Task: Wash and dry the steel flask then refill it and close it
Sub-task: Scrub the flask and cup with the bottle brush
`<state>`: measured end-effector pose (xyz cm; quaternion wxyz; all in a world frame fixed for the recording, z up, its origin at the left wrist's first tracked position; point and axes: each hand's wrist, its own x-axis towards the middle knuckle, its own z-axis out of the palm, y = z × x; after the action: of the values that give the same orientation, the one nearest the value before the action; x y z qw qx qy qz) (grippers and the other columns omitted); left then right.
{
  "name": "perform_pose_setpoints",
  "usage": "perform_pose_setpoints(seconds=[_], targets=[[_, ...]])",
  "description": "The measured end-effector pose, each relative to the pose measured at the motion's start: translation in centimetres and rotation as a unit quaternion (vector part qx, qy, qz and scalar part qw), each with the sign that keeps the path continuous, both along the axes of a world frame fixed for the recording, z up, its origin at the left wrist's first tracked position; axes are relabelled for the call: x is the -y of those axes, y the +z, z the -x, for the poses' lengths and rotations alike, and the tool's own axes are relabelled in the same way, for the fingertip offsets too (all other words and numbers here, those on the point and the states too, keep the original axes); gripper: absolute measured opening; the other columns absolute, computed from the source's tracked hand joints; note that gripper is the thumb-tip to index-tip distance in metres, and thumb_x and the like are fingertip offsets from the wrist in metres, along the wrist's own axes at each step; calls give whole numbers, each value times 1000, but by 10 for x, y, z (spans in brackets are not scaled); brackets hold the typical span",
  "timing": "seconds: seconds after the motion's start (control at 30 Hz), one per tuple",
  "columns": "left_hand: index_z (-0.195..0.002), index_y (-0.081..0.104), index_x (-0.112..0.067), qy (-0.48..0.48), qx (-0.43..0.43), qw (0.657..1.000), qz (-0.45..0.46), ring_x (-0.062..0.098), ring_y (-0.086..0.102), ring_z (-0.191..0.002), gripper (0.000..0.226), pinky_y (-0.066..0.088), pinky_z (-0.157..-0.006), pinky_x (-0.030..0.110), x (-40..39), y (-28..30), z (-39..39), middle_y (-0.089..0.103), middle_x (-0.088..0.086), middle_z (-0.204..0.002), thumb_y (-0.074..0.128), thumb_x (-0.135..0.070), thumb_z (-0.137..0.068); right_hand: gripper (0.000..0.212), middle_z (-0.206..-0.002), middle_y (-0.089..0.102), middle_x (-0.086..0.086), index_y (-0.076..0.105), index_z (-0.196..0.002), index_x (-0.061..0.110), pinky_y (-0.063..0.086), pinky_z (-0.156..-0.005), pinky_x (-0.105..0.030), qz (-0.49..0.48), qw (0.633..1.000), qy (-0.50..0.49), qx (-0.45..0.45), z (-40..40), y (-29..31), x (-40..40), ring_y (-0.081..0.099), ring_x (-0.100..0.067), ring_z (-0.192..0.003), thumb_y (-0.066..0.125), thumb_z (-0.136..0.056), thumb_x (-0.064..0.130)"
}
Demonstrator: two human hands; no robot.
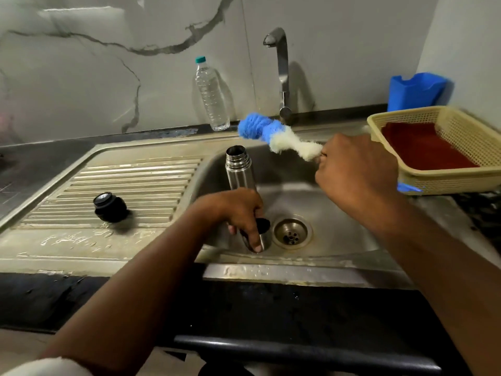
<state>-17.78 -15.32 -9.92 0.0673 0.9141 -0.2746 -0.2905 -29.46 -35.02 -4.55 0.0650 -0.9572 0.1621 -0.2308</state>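
Observation:
The steel flask [240,170] stands upright and uncapped in the sink basin [325,213], beside the drain [291,233]. My left hand [238,210] grips its lower body. My right hand [357,169] holds a bottle brush [276,135] with blue and white bristles, raised above and to the right of the flask's mouth, with the blue tip pointing left. The flask's black cap [110,207] lies on the ribbed drainboard [122,191] to the left.
A tap [280,66] rises behind the basin with no water running. A clear plastic water bottle [211,96] stands against the wall. A beige basket [439,150] with a red cloth sits at the right. Behind it is a blue holder [414,90].

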Motion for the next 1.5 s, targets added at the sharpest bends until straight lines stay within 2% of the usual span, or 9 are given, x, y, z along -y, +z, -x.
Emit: perform_pose_setpoints(seconds=[0.2, 0.4, 0.63, 0.73, 0.83, 0.97, 1.13, 1.3, 1.5], targets=[[-122, 68, -12, -84, 111, 976, -167, 20, 71, -95, 60, 57, -72, 32, 17, -42, -3, 71, 4, -115, 93, -40, -75, 21, -80, 58, -5, 72, -106, 17, 41, -62, -35, -28, 999, 24, -26, -1, -2, -3, 56, -28, -74, 71, -90, 29], [-129, 66, -11, -91, 132, 968, -194, 24, 67, -112, 63, 53, -82, 34, 21, -49, 0, 68, 7, -128, 85, -49, -83, 23, -81, 60, -6, 72, -109, 16, 40, -60, -34, -37, 999, 6, -35, -4, -4, 1, 56, -28, -73, 72, -91, 30], [-128, 64, -15, -92, 133, 967, -197, 22, 67, -107, 65, 57, -88, 38, 18, -42, 1, 68, 3, -123, 86, -53, -79, 21, -80, 65, -8, 75, -100, 17, 47, -61, -36, -58, 998, 26, -1, -6, -4, 4, 61, -29, -71, 70, -91, 36], [-113, 70, -16, -62, 125, 983, -117, 16, 67, -93, 60, 55, -79, 32, 8, -21, 5, 72, 0, -109, 90, -56, -73, 18, -74, 63, -5, 74, -96, 17, 48, -58, -35, -62, 997, 31, 14, -6, -5, 7, 60, -25, -66, 68, -92, 34], [-103, 70, -24, -13, 147, 987, 61, 3, 64, -81, 44, 52, -71, 25, -20, 14, 20, 69, -10, -91, 92, -48, -74, 17, -71, 62, -2, 73, -95, 19, 45, -56, -32, -70, 996, 46, 25, -6, -6, 8, 57, -21, -62, 65, -95, 34], [-124, 68, -28, 86, 336, 909, 231, 13, 68, -104, 64, 56, -96, 39, -91, 45, 36, 72, -7, -115, 91, -52, -70, 20, -64, 55, 1, 66, -79, 22, 44, -58, -33, -70, 994, 80, 38, -7, -7, 10, 49, -18, -56, 61, -96, 32], [-146, 52, -30, 340, 467, 801, 155, 29, 43, -142, 92, 33, -113, 52, -189, 50, 44, 51, 1, -150, 93, -55, -67, 24, -59, 55, 1, 61, -74, 21, 51, -55, -38, -70, 991, 98, 56, -9, -13, 11, 52, -22, -52, 58, -92, 38], [-140, 55, -29, 469, 343, 800, 149, 29, 59, -128, 95, 46, -109, 52, -230, 24, 40, 64, 3, -137, 96, -56, -58, 42, -64, 60, 6, 64, -85, 28, 57, -57, -42, -45, 994, 92, 45, -23, -35, 28, 57, -19, -55, 37, -86, 60], [-118, 71, -24, 462, 354, 782, 223, 20, 69, -103, 62, 54, -88, 34, -223, 21, 38, 76, 0, -115, 98, -34, -63, 29, -65, 60, 5, 66, -89, 29, 58, -56, -45, -74, 993, 90, 15, -18, -35, 19, 59, -19, -56, 47, -89, 51]])
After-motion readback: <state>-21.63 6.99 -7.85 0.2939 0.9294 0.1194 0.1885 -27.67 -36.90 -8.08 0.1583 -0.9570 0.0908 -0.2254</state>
